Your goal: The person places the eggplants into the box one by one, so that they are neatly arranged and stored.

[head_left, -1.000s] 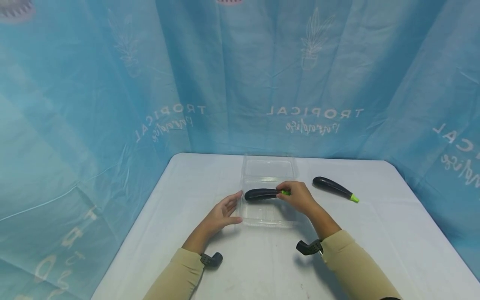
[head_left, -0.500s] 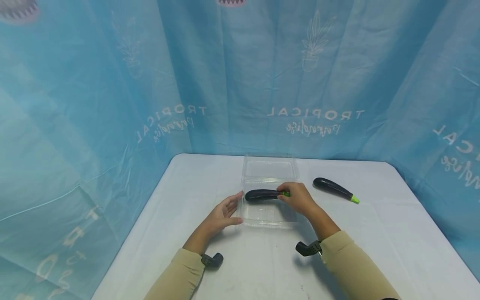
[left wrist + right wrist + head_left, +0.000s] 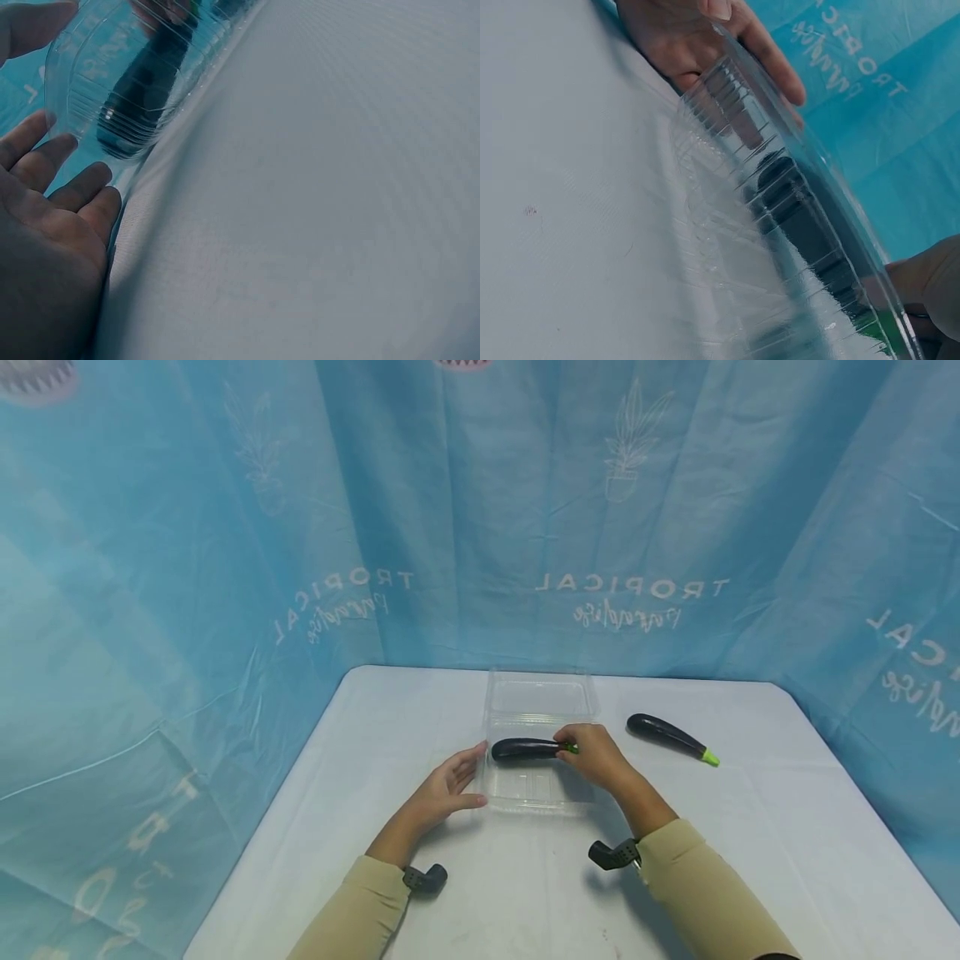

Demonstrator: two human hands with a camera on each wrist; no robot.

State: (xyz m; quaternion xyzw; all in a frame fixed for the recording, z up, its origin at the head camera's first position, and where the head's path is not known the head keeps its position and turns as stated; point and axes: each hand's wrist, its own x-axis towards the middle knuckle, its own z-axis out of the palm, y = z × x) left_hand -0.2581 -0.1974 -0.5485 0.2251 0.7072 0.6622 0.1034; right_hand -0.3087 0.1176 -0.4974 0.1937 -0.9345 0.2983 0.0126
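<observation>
A dark eggplant (image 3: 521,749) with a green stem lies crosswise inside a clear plastic clamshell box (image 3: 525,789), whose lid (image 3: 540,695) is folded back. My right hand (image 3: 592,758) pinches this eggplant near its stem end. Through the ribbed clear wall, the right wrist view shows the eggplant (image 3: 802,217) inside. My left hand (image 3: 442,789) is at the box's left side, fingers and thumb spread and fairly straight. Its fingertips touch or nearly touch the wall in the left wrist view, where the eggplant's rounded end (image 3: 131,124) shows through the plastic.
A second eggplant (image 3: 671,737) lies on the white-covered table (image 3: 765,827) right of the box, its green stem toward the near right. Blue printed curtains (image 3: 480,510) hang behind and beside the table.
Hardly anything differs. The eggplant in the box and my right hand shift very slightly; my left hand stays by the box's left side.
</observation>
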